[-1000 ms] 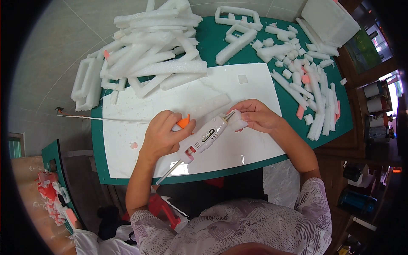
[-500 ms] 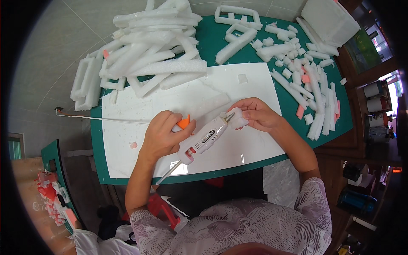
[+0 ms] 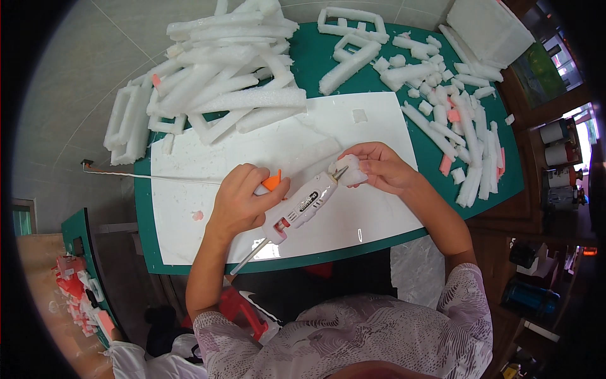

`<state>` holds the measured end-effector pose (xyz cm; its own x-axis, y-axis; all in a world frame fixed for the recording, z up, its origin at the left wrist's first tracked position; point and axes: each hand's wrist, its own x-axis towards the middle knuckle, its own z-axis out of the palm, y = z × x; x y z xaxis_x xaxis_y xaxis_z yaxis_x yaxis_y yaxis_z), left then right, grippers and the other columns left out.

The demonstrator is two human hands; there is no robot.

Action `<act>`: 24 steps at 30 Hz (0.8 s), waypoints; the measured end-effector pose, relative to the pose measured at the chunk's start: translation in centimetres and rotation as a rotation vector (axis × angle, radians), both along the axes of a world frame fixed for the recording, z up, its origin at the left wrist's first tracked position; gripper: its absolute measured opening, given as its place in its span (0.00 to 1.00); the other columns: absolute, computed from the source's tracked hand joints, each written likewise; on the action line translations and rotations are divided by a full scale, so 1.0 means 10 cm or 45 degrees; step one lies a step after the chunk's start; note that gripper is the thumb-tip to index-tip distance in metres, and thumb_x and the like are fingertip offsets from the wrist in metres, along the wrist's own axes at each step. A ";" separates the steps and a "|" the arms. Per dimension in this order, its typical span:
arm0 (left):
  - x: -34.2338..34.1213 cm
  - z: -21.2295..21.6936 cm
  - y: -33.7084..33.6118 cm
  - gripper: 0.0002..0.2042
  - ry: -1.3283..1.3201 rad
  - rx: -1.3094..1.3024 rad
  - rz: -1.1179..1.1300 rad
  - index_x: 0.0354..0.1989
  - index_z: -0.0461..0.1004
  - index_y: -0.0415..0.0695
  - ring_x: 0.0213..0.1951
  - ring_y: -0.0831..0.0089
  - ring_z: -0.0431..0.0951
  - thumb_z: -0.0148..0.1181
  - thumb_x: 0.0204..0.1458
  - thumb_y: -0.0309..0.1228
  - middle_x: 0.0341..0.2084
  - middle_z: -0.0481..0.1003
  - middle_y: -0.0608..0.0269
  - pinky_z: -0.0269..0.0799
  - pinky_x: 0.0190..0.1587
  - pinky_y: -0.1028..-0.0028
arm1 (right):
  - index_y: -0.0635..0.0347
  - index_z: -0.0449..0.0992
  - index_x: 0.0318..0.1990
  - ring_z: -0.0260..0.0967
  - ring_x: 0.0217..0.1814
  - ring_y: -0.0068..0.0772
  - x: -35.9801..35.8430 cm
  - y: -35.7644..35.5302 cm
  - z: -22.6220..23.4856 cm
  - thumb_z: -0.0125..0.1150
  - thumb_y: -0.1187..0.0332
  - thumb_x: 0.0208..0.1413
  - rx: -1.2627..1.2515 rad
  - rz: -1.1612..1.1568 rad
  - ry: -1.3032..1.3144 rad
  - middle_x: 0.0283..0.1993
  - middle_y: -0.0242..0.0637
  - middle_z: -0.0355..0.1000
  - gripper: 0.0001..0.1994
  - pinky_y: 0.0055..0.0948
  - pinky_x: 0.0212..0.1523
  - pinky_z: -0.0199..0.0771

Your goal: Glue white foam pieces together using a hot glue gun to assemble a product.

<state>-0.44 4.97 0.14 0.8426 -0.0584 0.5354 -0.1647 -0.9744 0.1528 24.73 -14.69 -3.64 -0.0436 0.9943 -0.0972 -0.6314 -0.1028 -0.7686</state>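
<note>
My left hand (image 3: 243, 199) is closed round the handle of a white hot glue gun (image 3: 303, 208) with an orange trigger. A glue stick (image 3: 250, 256) pokes out of its back end, and a white cord runs off to the left. Between the fingers and thumb of my right hand (image 3: 385, 167) is a small white foam piece (image 3: 352, 172). The gun's metal nozzle lies against or just over this foam; contact is hard to tell. Both hands hover above a white sheet (image 3: 328, 234) on the green table.
A tall heap of white foam strips and frames (image 3: 233, 69) fills the back left. Loose foam bits (image 3: 435, 95), some pink, lie along the right. Two foam frames (image 3: 353, 25) rest at the back, and a white foam box (image 3: 492, 35) stands at the far right corner.
The foam piece has turned slightly in my right fingers, and more of its face shows by the nozzle. The glue gun has barely moved.
</note>
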 end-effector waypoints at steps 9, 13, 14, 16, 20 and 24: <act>0.01 0.00 -0.01 0.22 -0.024 -0.003 0.000 0.40 0.79 0.50 0.29 0.64 0.67 0.59 0.31 0.22 0.28 0.67 0.61 0.64 0.30 0.70 | 0.72 0.65 0.61 0.72 0.57 0.39 -0.02 0.02 0.03 0.55 0.72 0.62 0.008 -0.053 0.021 0.58 0.46 0.70 0.21 0.40 0.57 0.74; 0.02 0.00 -0.01 0.22 -0.038 -0.011 -0.005 0.40 0.79 0.50 0.28 0.64 0.67 0.59 0.31 0.22 0.28 0.67 0.61 0.64 0.30 0.70 | 0.72 0.64 0.61 0.71 0.58 0.39 -0.02 0.03 0.02 0.55 0.72 0.62 0.005 -0.063 0.020 0.59 0.46 0.69 0.22 0.41 0.58 0.72; 0.02 -0.01 -0.01 0.22 -0.038 -0.011 -0.005 0.40 0.79 0.50 0.28 0.64 0.67 0.59 0.31 0.22 0.28 0.67 0.61 0.64 0.30 0.70 | 0.72 0.64 0.61 0.71 0.58 0.39 -0.02 0.03 0.02 0.55 0.72 0.62 0.004 -0.063 0.020 0.59 0.46 0.69 0.22 0.41 0.58 0.72; 0.02 -0.01 -0.01 0.22 -0.038 -0.001 0.000 0.40 0.79 0.50 0.29 0.64 0.67 0.60 0.30 0.22 0.28 0.67 0.61 0.65 0.30 0.70 | 0.72 0.64 0.61 0.70 0.59 0.39 -0.02 0.03 0.03 0.55 0.72 0.62 -0.003 -0.073 0.000 0.59 0.46 0.69 0.22 0.41 0.58 0.72; 0.01 -0.01 -0.02 0.22 -0.039 -0.002 0.000 0.40 0.79 0.50 0.29 0.64 0.68 0.60 0.30 0.21 0.28 0.67 0.61 0.65 0.30 0.70 | 0.72 0.65 0.61 0.70 0.58 0.39 -0.05 0.04 0.06 0.55 0.72 0.62 -0.006 -0.097 -0.001 0.59 0.45 0.69 0.21 0.41 0.58 0.72; 0.02 -0.01 -0.02 0.22 -0.050 -0.001 -0.003 0.40 0.79 0.50 0.29 0.64 0.68 0.60 0.29 0.21 0.28 0.67 0.61 0.64 0.29 0.70 | 0.72 0.65 0.61 0.70 0.58 0.38 -0.03 0.03 0.02 0.54 0.72 0.62 0.013 -0.103 0.010 0.59 0.45 0.69 0.21 0.41 0.59 0.72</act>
<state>-0.26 4.75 0.04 0.8206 -0.0605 0.5683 -0.1733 -0.9739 0.1465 24.42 -14.44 -3.43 0.0366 0.9955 -0.0870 -0.6433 -0.0431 -0.7644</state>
